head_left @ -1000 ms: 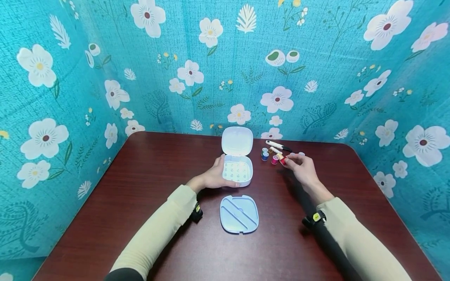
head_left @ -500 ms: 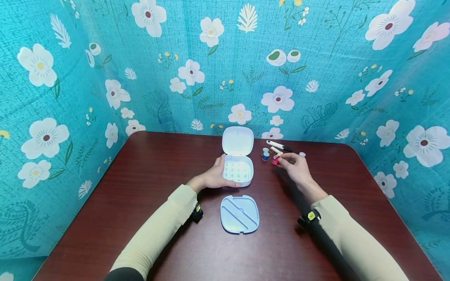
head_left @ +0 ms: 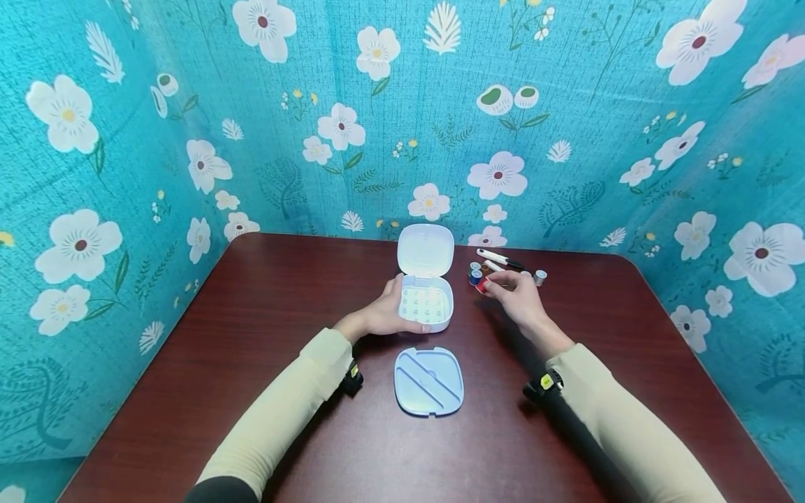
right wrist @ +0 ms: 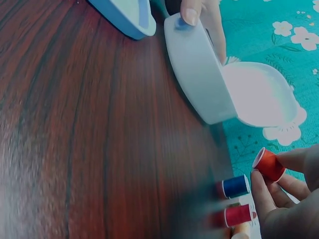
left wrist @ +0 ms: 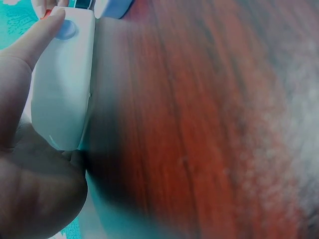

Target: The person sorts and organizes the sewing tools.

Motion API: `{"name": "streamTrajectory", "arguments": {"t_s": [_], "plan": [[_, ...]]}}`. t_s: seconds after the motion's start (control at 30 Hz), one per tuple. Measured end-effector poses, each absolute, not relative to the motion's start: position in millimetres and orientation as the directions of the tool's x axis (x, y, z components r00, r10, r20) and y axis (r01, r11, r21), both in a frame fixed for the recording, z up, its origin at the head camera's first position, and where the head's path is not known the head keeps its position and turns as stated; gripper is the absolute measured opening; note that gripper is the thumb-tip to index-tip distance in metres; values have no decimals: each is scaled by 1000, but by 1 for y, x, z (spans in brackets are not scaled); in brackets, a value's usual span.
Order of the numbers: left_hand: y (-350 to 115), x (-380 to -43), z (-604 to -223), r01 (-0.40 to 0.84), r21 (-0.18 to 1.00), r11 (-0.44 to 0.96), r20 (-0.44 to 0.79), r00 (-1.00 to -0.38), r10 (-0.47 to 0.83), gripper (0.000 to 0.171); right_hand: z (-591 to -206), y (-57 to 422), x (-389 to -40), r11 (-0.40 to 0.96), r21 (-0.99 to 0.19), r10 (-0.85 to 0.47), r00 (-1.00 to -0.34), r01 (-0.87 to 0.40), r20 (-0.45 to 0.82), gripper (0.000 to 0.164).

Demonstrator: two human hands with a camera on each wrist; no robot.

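Observation:
In the head view my left hand (head_left: 383, 314) holds the left side of an open white sewing box (head_left: 443, 318), its thumb across the front. Rows of small pegs stand inside the box. The left wrist view shows that thumb beside a round bluish button on the box wall. My right hand (head_left: 518, 299) pinches an orange-red thread spool (right wrist: 269, 165) between thumb and fingers, tilted above the table. Close by stand a blue thread spool (right wrist: 235, 187) and a pinkish-red thread spool (right wrist: 239, 215). The right hand hides part of the spool group from the head camera.
A light-blue tray (head_left: 429, 383) with diagonal ribs lies in front of the box. Behind the spools is a white-and-black pen-like tool (head_left: 499, 259). A pale grey spool (head_left: 540, 278) stands right of the right hand. Floral cloth hangs behind the table.
My right hand has moved left with the orange-red spool, past the pinkish-red one, toward the blue spool. The left hand and the box have stayed in place.

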State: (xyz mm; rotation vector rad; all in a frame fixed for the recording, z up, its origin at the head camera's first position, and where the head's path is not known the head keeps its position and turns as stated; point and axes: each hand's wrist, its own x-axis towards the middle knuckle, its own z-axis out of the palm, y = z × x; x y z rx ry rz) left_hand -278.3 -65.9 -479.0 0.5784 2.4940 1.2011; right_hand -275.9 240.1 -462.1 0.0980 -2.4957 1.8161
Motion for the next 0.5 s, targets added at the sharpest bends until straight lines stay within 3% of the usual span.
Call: {"name": "streamTrajectory", "arguments": {"t_s": [0.5], "plan": [[-65, -278, -480, 211, 805, 555, -102, -872, 479, 134, -468, 220, -279, 324, -943, -83, -995, -80, 56, 36]]}}
